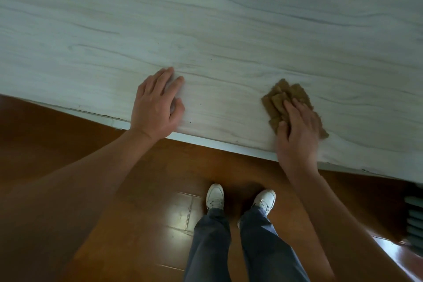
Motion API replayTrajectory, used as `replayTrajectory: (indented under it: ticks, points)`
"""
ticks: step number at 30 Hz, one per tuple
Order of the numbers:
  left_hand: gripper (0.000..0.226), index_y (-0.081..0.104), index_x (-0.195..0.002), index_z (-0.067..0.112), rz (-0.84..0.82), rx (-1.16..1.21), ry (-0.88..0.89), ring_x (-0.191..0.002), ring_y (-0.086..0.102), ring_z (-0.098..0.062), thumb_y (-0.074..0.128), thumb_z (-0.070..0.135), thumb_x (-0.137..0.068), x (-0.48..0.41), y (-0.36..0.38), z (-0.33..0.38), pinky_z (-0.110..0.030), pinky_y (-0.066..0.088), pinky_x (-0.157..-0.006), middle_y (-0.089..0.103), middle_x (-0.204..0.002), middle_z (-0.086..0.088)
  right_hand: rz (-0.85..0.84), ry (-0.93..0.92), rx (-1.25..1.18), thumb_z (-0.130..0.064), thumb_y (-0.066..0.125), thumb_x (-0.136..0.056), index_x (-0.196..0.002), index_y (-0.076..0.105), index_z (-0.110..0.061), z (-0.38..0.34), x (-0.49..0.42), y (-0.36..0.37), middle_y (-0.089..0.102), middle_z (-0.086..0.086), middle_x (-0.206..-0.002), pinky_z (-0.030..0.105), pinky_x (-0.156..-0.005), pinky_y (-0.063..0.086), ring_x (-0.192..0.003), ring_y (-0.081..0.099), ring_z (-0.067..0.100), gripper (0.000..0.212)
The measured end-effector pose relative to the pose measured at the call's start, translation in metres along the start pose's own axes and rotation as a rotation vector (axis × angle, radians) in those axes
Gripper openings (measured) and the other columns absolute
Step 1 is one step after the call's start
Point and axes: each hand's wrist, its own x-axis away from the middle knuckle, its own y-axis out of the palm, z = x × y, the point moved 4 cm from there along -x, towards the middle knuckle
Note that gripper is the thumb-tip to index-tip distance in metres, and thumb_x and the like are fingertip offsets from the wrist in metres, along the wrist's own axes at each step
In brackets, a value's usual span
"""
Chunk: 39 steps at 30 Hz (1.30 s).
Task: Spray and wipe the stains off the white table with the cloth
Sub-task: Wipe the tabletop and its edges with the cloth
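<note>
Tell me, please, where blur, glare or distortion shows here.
In the head view, the left hand shows motion blur at its fingers, while the cloth under the right hand looks sharp. Also in the head view, glare patches sit on the glossy floor by the shoes, and the wide lens bows the table edge.

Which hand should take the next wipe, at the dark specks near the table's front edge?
Right. The right hand presses the cloth on the table, with the specks to its left; the left hand lies flat, holding nothing.
</note>
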Motion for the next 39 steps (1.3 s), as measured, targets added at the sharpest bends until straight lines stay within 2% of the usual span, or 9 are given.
replayTrajectory:
  ticks: [3,7,10,14,20,25,29,36,39]
  points:
    - [0.053,0.05,-0.148,0.014,-0.006,-0.003,-0.008,-0.149,0.035,-0.03,0.043,0.03,-0.098,0.0,0.0,0.001,-0.046,0.029,-0.121,0.042,-0.159,-0.013,0.04,0.061,-0.066,-0.016,0.047,-0.101,-0.149,0.046,-0.017,-0.047,-0.011,0.03,0.041,0.003,-0.156,0.039,-0.123,0.014,-0.147,0.028,0.026,0.048]
    - [0.057,0.045,-0.152,0.015,-0.038,-0.033,0.001,-0.151,0.032,-0.031,0.034,0.04,-0.102,-0.001,0.001,0.0,-0.046,0.028,-0.121,0.037,-0.162,-0.012,-0.048,-0.236,-0.112,-0.012,0.056,-0.092,-0.141,0.055,-0.017,-0.123,0.004,0.07,0.052,0.005,-0.148,0.044,-0.123,0.019,-0.143,0.037,0.027,0.049]
    - [0.059,0.042,-0.153,0.014,-0.053,-0.038,0.004,-0.15,0.032,-0.033,0.029,0.044,-0.103,-0.001,0.0,0.001,-0.049,0.029,-0.119,0.036,-0.162,-0.014,-0.138,-0.443,-0.099,-0.011,0.058,-0.092,-0.14,0.056,-0.017,-0.129,0.022,0.077,0.054,0.006,-0.146,0.044,-0.123,0.024,-0.142,0.039,0.026,0.049]
    - [0.054,0.046,-0.149,0.011,-0.043,-0.046,0.005,-0.149,0.034,-0.034,0.038,0.032,-0.1,-0.001,-0.001,0.006,-0.05,0.03,-0.118,0.038,-0.16,-0.015,-0.216,-0.555,-0.035,-0.013,0.056,-0.094,-0.145,0.051,-0.019,-0.075,0.024,0.052,0.049,0.003,-0.151,0.044,-0.123,0.023,-0.145,0.036,0.024,0.052]
    - [0.055,0.044,-0.146,0.011,-0.167,-0.157,-0.087,-0.146,0.035,-0.039,0.031,0.034,-0.098,-0.003,-0.017,0.042,-0.056,0.017,-0.123,0.039,-0.158,-0.017,-0.185,-0.452,0.054,-0.016,0.051,-0.099,-0.149,0.046,-0.021,0.059,0.017,-0.021,0.045,0.001,-0.155,0.047,-0.121,0.028,-0.146,0.034,0.023,0.051]
    - [0.058,0.045,-0.148,0.011,-0.253,-0.145,0.09,-0.147,0.036,-0.039,0.028,0.04,-0.101,-0.011,-0.011,0.148,-0.055,0.019,-0.123,0.038,-0.159,-0.018,-0.153,-0.301,0.06,-0.021,0.041,-0.1,-0.151,0.043,-0.022,0.172,0.015,-0.086,0.039,0.0,-0.158,0.031,-0.123,0.013,-0.148,0.029,0.02,0.051]
    - [0.058,0.045,-0.15,0.014,-0.235,-0.034,0.098,-0.149,0.035,-0.036,0.03,0.042,-0.101,-0.041,0.013,0.248,-0.052,0.024,-0.123,0.038,-0.161,-0.016,-0.1,-0.179,0.065,-0.02,0.044,-0.1,-0.153,0.039,-0.022,0.241,0.01,-0.127,0.037,0.002,-0.158,0.044,-0.124,0.021,-0.148,0.028,0.021,0.053]
    - [0.061,0.024,-0.16,0.021,-0.359,-0.002,-0.032,-0.158,0.009,-0.032,0.032,0.047,-0.105,-0.061,0.056,0.361,-0.048,0.013,-0.127,0.014,-0.17,-0.014,-0.132,-0.209,0.077,-0.023,0.056,-0.099,-0.154,0.038,-0.021,0.276,0.001,-0.152,0.038,0.003,-0.158,0.037,-0.122,0.016,-0.146,0.03,0.024,0.058]
    - [0.064,0.021,-0.161,0.019,-0.388,-0.039,-0.057,-0.159,0.006,-0.033,0.032,0.047,-0.104,-0.058,0.057,0.365,-0.049,0.012,-0.128,0.011,-0.17,-0.015,-0.114,-0.191,0.096,-0.03,0.063,-0.095,-0.152,0.04,-0.02,0.28,0.006,-0.159,0.038,0.003,-0.157,0.04,-0.116,0.028,-0.143,0.033,0.025,0.063]
